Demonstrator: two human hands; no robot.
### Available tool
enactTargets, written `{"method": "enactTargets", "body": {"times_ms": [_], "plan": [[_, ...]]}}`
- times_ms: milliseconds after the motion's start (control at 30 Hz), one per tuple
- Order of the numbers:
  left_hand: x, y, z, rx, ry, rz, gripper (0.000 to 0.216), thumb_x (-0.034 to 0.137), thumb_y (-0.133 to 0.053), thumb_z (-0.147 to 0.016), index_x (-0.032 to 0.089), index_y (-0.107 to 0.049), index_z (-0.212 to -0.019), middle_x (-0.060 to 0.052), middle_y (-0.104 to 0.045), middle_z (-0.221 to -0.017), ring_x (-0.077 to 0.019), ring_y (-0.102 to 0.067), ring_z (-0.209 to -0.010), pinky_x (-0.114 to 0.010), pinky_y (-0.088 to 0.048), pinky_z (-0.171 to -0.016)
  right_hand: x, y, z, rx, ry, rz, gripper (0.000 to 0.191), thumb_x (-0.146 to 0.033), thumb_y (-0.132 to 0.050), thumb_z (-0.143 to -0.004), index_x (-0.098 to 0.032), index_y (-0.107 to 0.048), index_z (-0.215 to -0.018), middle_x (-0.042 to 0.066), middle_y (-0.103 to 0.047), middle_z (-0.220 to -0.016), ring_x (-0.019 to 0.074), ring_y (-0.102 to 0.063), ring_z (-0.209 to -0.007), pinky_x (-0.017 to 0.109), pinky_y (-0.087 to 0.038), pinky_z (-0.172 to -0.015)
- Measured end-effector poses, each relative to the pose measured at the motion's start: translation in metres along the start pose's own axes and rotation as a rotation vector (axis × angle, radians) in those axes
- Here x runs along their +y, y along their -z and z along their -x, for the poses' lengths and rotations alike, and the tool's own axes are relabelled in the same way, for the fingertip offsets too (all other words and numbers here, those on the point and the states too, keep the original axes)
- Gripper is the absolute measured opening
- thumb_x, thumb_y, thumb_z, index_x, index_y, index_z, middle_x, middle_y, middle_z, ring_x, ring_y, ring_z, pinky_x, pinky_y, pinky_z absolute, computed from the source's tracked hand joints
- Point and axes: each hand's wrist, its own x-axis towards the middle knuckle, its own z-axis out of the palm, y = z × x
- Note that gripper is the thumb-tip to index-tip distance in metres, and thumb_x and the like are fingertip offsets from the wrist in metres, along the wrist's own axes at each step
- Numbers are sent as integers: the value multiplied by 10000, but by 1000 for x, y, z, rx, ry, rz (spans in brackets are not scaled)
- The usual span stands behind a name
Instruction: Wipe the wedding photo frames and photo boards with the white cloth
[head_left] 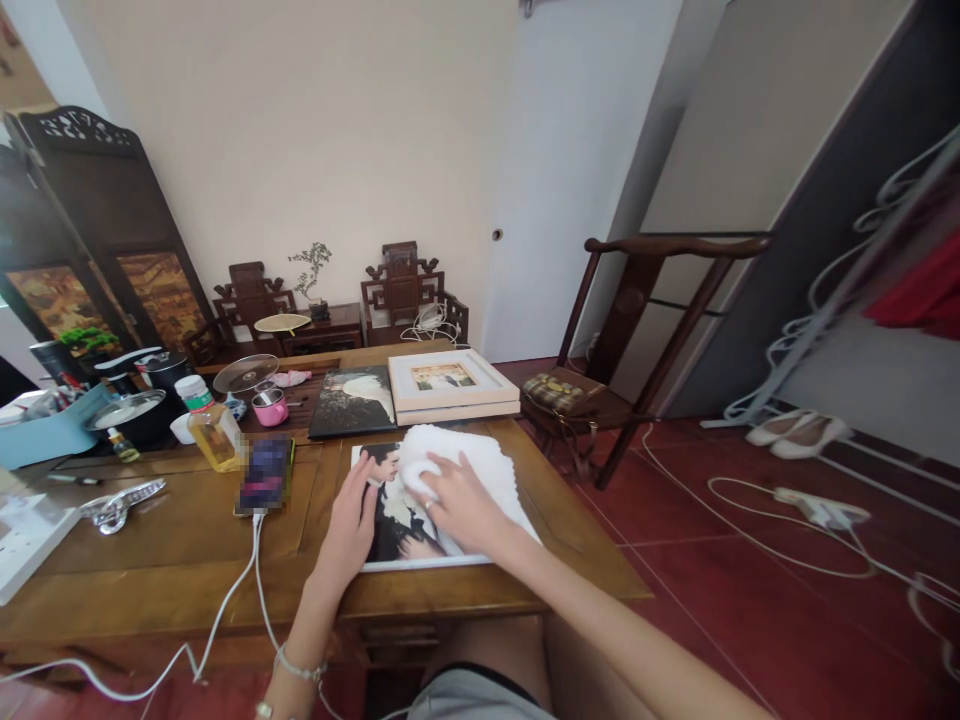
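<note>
A wooden worktop spans the foreground, with a dark wooden chair beyond its right end. Near the worktop's far edge lies a white-framed picture, and just left of it a dark picture. Nearer the person, close to the front edge, a large photo panel lies flat, face up. A white cloth with a scalloped edge covers much of its right side. The person's right hand has a narrow grip on a bunched part of the cloth, pressing it against the photo. The left hand rests at the panel's left edge, its grip loose and the fingers extended. Further left stand a clear bottle of yellowish liquid and, beside it, a phone plugged into a white cable, its screen blurred. Behind the phone is a pink mug.
</note>
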Motion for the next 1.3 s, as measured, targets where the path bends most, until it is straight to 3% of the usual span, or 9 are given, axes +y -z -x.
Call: {"method": "enactTargets", "body": {"times_ms": [133,267,433,600,700,833,933,1133,1300], "plan": [[5,4,0,136,32,121,480,416,-313,-956,195,-392,-1374,-98,-404,-1449,-212,-364,-1348,-413,-260,-1137,-30,-7,21,-68,251,-128,203,-228,-488,-873,-154,-669,-928,167,-660,-1099,249,-348,-1326,527,-127,-1107],[8,4,1,123,44,123,497,424,-275,-961,171,-402,-1369,-112,-430,-1429,-215,-390,-1330,-419,-285,-1124,-35,7,56,-138,430,-245,191,-266,-510,-872,-171,-673,-845,151,-642,-1166,196,-422,-1282,422,-114,-1147],[8,1,1,-35,7,-34,424,350,-350,-949,181,-488,-1312,-103,-486,-1389,-212,-429,-1306,-427,-302,-1119,3,22,71,-155,158,-274,315,-409,-462,-902,-189,-686,-927,113,-599,-1256,281,-382,-1309,432,-307,-1070],[6,1,0,-147,-63,-107,378,286,-396,-932,205,-543,-1271,-77,-532,-1349,-208,-435,-1303,-417,-324,-1111,39,12,28,46,-31,-332,361,-440,-418,-908,-200,-673,-818,87,-702,-980,311,-525,-1161,448,-335,-1019],[5,2,0,-141,-75,-114,368,273,-415,-925,202,-558,-1257,-75,-539,-1341,-209,-455,-1287,-414,-345,-1100,35,1,-14,115,-22,-425,375,-427,-412,-914,-191,-654,-751,65,-704,-865,257,-629,-905,440,-352,-991],[4,2,0,-157,-102,-117,343,260,-411,-926,214,-598,-1210,-63,-575,-1303,-211,-478,-1268,-413,-370,-1083,13,-13,-60,58,-4,-485,435,-452,-370,-929,-175,-664,-770,48,-693,-759,208,-629,-686,358,-492,-736],[1,0,0,-150,-100,-125,327,259,-414,-924,215,-630,-1165,-70,-614,-1253,-220,-517,-1232,-425,-404,-1053,-1,-19,-74,23,37,-500,402,-452,-425,-911,-182,-683,-762,36,-688,-756,207,-625,-734,330,-486,-730],[1,0,1,-151,-86,-113,330,250,-420,-919,223,-620,-1179,-64,-601,-1270,-223,-495,-1253,-436,-388,-1065,26,-7,-51,23,17,-472,398,-484,-424,-904,-187,-687,-865,69,-671,-987,208,-620,-823,336,-473,-774],[5,2,1,-156,-73,-108,323,245,-424,-914,231,-629,-1164,-52,-610,-1260,-220,-497,-1250,-433,-384,-1069,79,20,-18,108,-91,-404,444,-506,-380,-901,-175,-639,-757,71,-674,-834,253,-588,-844,397,-436,-834]]}}
